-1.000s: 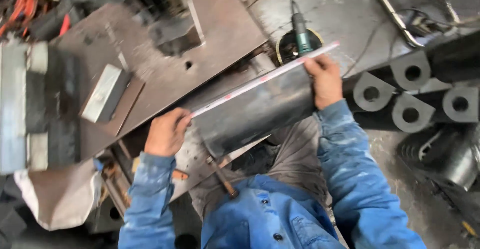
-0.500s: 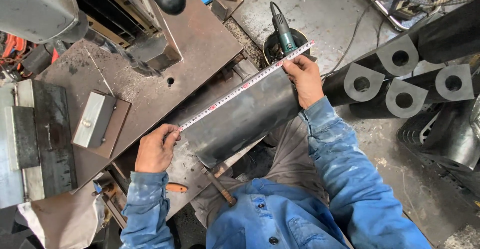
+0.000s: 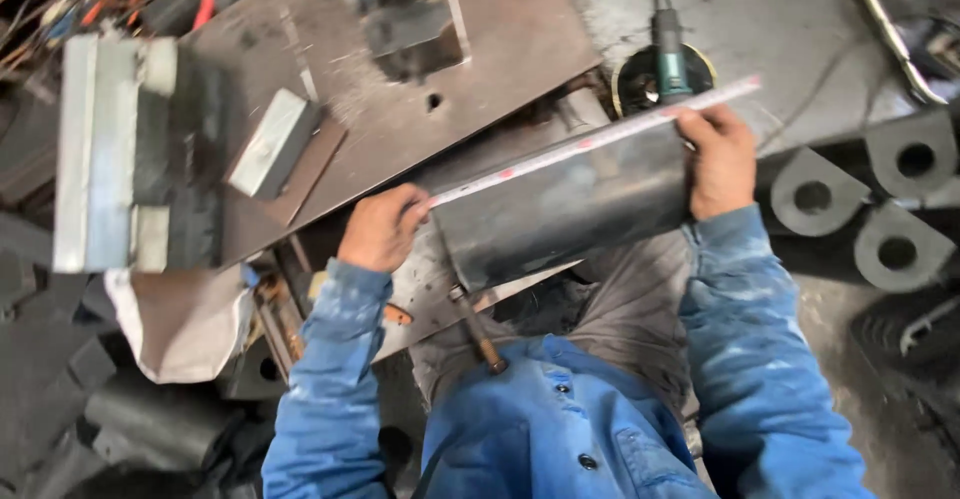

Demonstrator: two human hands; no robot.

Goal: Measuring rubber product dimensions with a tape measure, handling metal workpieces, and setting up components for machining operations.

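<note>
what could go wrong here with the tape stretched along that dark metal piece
The measuring tape is only pinned at its ends by the left hand and right hand, so it may slip off the curved metal piece's edge. That piece rests on the lap and might roll. Bare fingers sit by its edges.

Big rusty steel plate point(image 3: 500, 69) w/ small round hole serves as bench top. On it: small grey metal block point(image 3: 272, 144) on thin brown sheet, dark machine base at top edge. Concrete floor point(image 3: 790, 49) to right carries angle grinder point(image 3: 668, 54) & cut steel pieces w/ round holes point(image 3: 812, 194).
</note>
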